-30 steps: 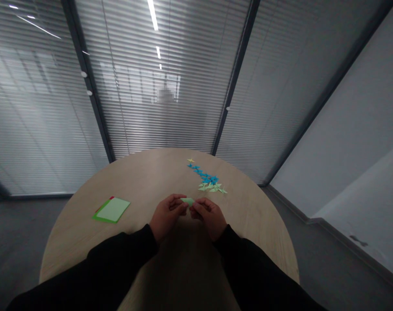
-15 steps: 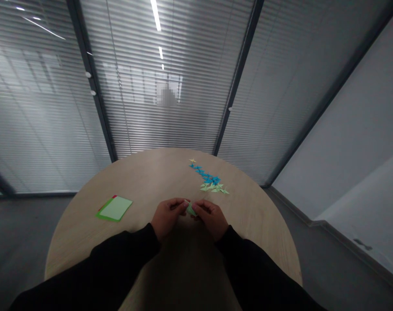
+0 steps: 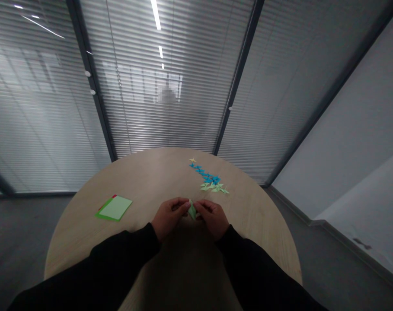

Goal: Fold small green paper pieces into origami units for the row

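A small piece of folded light-green paper [image 3: 192, 210] stands between my hands, narrow and pointed at top and bottom. My left hand [image 3: 170, 216] pinches its left side between thumb and fingers. On the other side, the thumb and fingers of my right hand [image 3: 212, 217] are closed on it too. Fingertips hide part of the folds. Beyond my right hand lie several folded light-green paper pieces [image 3: 215, 188], touching a row of blue folded paper pieces [image 3: 206, 176]. A single yellow folded paper piece [image 3: 193, 160] sits at the far end.
Square paper sheets [image 3: 115, 208], light green over darker green with a red corner, lie at the left of the round wooden table [image 3: 144, 172]. Glass panels with blinds [image 3: 170, 125] stand behind the table's far edge. A white wall [image 3: 352, 142] is on the right.
The light-green folded paper has turned more upright between my fingers, and more of it shows. My right fingers have shifted slightly along its edge. The other papers stay put.
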A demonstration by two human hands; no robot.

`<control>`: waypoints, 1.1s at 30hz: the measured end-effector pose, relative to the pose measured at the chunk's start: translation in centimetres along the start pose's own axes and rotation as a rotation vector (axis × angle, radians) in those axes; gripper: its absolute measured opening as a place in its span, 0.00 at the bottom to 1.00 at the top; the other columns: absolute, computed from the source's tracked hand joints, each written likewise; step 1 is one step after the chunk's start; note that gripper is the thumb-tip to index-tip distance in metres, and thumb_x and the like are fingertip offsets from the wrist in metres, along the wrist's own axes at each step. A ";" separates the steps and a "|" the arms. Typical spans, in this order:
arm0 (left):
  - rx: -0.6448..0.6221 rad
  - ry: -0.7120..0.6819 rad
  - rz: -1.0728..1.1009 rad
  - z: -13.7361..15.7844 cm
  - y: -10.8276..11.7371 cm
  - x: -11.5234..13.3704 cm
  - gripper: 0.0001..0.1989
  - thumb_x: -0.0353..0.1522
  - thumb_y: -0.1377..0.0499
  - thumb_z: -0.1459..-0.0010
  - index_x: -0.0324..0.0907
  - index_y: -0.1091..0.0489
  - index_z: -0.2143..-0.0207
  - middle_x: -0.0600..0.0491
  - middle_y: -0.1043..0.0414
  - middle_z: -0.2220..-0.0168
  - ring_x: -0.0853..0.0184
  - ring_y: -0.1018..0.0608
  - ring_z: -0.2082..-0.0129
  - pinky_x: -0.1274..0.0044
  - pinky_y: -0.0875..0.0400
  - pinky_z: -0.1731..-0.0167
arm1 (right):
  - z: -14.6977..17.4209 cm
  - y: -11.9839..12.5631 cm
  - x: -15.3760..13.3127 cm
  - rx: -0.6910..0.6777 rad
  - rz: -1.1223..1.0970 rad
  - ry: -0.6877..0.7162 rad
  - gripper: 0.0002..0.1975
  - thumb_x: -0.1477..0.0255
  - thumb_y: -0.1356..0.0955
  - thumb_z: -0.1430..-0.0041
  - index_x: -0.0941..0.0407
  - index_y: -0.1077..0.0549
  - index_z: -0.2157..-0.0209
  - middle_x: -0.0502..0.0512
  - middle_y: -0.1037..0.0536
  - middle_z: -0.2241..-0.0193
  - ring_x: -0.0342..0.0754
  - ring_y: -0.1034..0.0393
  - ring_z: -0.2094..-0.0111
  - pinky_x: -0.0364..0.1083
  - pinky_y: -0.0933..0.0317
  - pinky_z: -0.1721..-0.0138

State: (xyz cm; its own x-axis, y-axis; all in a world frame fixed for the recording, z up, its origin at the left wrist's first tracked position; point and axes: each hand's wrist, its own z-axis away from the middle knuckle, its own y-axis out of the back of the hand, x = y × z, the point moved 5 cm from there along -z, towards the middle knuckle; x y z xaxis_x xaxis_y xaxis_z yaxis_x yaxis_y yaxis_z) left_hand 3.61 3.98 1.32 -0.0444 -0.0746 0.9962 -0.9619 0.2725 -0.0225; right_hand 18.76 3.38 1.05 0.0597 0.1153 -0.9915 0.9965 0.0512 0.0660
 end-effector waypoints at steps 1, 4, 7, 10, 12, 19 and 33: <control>-0.021 0.003 0.020 0.0 -0.2 0.0 0.19 0.43 0.35 0.50 0.37 0.24 0.62 0.50 0.23 0.68 0.66 0.25 0.70 0.75 0.31 0.66 | 0.0 0.1 -0.1 0.033 0.002 0.018 0.16 0.57 0.29 0.49 0.58 0.24 0.72 0.50 0.26 0.76 0.43 0.33 0.76 0.43 0.36 0.73; -0.055 0.017 0.046 -0.1 -0.5 -0.3 0.18 0.43 0.35 0.50 0.37 0.25 0.65 0.50 0.24 0.71 0.67 0.25 0.70 0.75 0.30 0.66 | 0.0 0.3 -0.1 0.121 -0.004 0.046 0.16 0.57 0.30 0.48 0.57 0.25 0.71 0.49 0.27 0.78 0.42 0.35 0.78 0.43 0.38 0.75; -0.015 0.024 0.057 -0.2 -0.3 -0.4 0.18 0.43 0.35 0.50 0.37 0.26 0.67 0.52 0.25 0.73 0.68 0.25 0.72 0.75 0.30 0.68 | 0.2 0.0 -0.2 0.119 0.013 0.048 0.16 0.57 0.30 0.48 0.58 0.25 0.70 0.49 0.28 0.79 0.43 0.35 0.78 0.43 0.38 0.75; 0.008 0.028 0.069 -0.2 -0.1 -0.5 0.18 0.43 0.34 0.51 0.37 0.27 0.66 0.53 0.26 0.73 0.69 0.26 0.73 0.77 0.32 0.70 | 0.3 -0.2 -0.3 0.084 0.017 0.044 0.16 0.57 0.30 0.48 0.58 0.25 0.70 0.49 0.28 0.80 0.43 0.35 0.78 0.43 0.38 0.74; 0.008 0.039 0.072 -0.2 -0.1 -0.5 0.18 0.43 0.35 0.51 0.36 0.27 0.67 0.54 0.27 0.74 0.70 0.27 0.74 0.77 0.33 0.71 | 0.2 -0.3 -0.2 0.055 -0.008 0.030 0.16 0.57 0.30 0.48 0.58 0.25 0.70 0.49 0.28 0.80 0.43 0.35 0.78 0.43 0.39 0.74; -0.006 0.026 0.035 0.0 -0.1 -0.3 0.18 0.44 0.35 0.51 0.37 0.28 0.69 0.54 0.27 0.75 0.70 0.27 0.75 0.78 0.35 0.72 | -0.1 -0.2 0.5 0.009 -0.068 -0.021 0.16 0.58 0.28 0.52 0.58 0.25 0.69 0.48 0.28 0.80 0.42 0.35 0.78 0.43 0.40 0.74; -0.073 0.022 0.070 0.2 -0.8 -0.3 0.18 0.44 0.35 0.50 0.38 0.31 0.70 0.54 0.26 0.75 0.70 0.25 0.75 0.77 0.32 0.72 | -0.1 -0.3 0.7 -0.038 -0.115 -0.038 0.15 0.60 0.27 0.52 0.56 0.28 0.71 0.45 0.30 0.82 0.42 0.37 0.79 0.42 0.43 0.75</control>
State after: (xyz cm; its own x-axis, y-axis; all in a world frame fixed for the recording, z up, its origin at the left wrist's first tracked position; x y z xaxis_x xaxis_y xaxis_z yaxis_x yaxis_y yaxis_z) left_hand 4.30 3.56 1.06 -0.1036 -0.0318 0.9941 -0.9345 0.3452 -0.0864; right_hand 18.47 3.57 0.33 -0.0520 0.0686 -0.9963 0.9941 0.0991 -0.0450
